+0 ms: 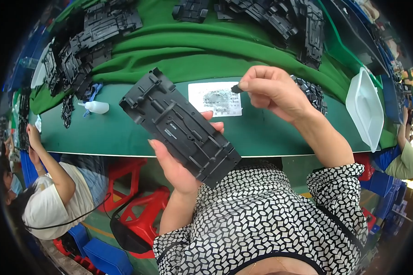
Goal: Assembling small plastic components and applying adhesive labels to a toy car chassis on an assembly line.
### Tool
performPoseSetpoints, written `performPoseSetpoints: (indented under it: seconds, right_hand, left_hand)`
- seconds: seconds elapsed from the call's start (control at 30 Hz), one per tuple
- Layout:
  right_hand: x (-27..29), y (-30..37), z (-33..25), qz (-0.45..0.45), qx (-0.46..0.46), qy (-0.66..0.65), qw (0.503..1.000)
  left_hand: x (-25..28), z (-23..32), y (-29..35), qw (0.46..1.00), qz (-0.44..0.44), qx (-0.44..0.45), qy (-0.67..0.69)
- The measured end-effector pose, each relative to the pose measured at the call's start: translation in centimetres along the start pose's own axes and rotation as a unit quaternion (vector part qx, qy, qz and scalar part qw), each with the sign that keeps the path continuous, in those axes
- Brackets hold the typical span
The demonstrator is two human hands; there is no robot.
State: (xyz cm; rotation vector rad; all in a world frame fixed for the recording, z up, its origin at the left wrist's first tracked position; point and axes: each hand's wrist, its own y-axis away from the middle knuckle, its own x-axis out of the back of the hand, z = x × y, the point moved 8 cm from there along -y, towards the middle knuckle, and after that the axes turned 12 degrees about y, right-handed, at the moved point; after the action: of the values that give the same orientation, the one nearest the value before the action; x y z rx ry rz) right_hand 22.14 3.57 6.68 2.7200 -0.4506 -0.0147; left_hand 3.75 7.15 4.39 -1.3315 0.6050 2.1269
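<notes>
My left hand grips a long black moulded plastic chassis part from below, its ribbed face turned up and tilted over the table's front edge. Fingertips show at its right side, the thumb at its left. Up and to the right, my right hand pinches a small black plastic piece between thumb and forefinger, apart from the chassis part. Beneath that piece lies a white printed sheet with a grey smudged patch in its middle. Most of my left fingers are hidden behind the chassis part.
On the green table, a white squeeze bottle lies left. Black plastic parts pile up along the back on a green cloth. Small black pieces heap beside a white tray at right. A co-worker sits left, near red stools.
</notes>
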Motion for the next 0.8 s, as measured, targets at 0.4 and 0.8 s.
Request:
performPoseSetpoints:
  seconds: [0.4, 0.8]
  right_hand:
    - [0.1, 3.3, -1.4, 0.029, 0.097, 0.042, 0.994]
    - [-4.2, 12.0, -4.0, 0.079, 0.619, 0.461, 0.631]
  left_hand:
    - [-1.5, 0.2, -0.4, 0.999, 0.044, -0.009, 0.024]
    - [-2.9, 0.0, -0.5, 0.999, -0.028, -0.043, -0.008]
